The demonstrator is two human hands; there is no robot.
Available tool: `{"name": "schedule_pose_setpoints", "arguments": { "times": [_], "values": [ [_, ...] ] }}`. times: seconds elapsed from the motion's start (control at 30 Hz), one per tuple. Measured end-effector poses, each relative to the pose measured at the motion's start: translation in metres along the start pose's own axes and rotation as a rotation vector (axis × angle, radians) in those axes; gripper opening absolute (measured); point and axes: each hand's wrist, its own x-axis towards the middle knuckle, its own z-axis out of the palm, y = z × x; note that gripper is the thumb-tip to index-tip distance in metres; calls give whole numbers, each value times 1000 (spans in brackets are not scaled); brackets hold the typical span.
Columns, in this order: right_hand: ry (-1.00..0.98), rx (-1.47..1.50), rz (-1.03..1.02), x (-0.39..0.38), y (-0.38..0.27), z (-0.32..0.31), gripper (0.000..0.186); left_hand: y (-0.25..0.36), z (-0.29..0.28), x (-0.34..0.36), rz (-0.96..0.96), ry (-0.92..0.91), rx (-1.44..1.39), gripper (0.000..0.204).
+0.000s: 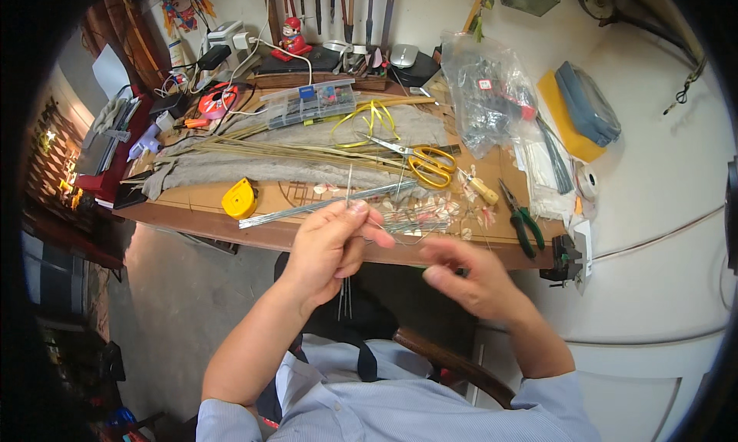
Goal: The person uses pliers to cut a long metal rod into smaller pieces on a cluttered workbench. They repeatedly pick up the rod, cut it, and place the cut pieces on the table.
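- Evidently the step in hand is sorting or gathering thin wires; the left hand [330, 246] is closed in a pinch around a small bunch of thin straight grey metal wires [347, 211], held upright in front of the chest, their tips rising above the fingers and their lower ends hanging below the palm, over the near edge of the long wooden workbench [323, 238].
- The right hand [469, 277] hovers just beside the left, blurred, fingers loosely spread and gripping nothing that can be made out; it is near the bunch but apart from it.
- On the bench just beyond the hands lies a long flat bundle of more grey wires [330, 202], slanting from left to right; small pale pink and white petal-like scraps [430, 210] are scattered to its right.
- A round yellow tape measure [240, 198] sits left of that bundle; yellow-handled scissors [423, 161] rest behind it on a grey felt cloth [254, 169] with long thin bamboo strips [307, 151]; green-handled pliers [523, 223] lie at the right end of the bench.
- A clear plastic compartment box [307, 102] and a crumpled clear plastic bag [488, 96] stand further back.
- By my judgement the next move calls for the free right hand to close on a single wire, or on the bunch's upper ends, without loosening the left pinch; the wires are fine and springy, so a slack grip could let them fan out or slip downward.
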Motion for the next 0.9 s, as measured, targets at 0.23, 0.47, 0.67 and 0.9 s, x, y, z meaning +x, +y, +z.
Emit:
{"name": "schedule_pose_setpoints", "arguments": {
  "times": [0.23,0.47,0.67,0.9],
  "values": [
    [-33,156,140,13,-9,-8,26,0,4,-8,-77,11,101,32],
    [558,-426,116,55,42,-106,27,-41,-15,-52,-213,43,-152,35],
    [544,-935,-65,60,91,-125,28,-100,-45,-96,-396,92,-252,36],
    [-31,-1023,-463,117,31,-59,54,-104,-43,-108,-456,78,-123,37]
  ]
}}
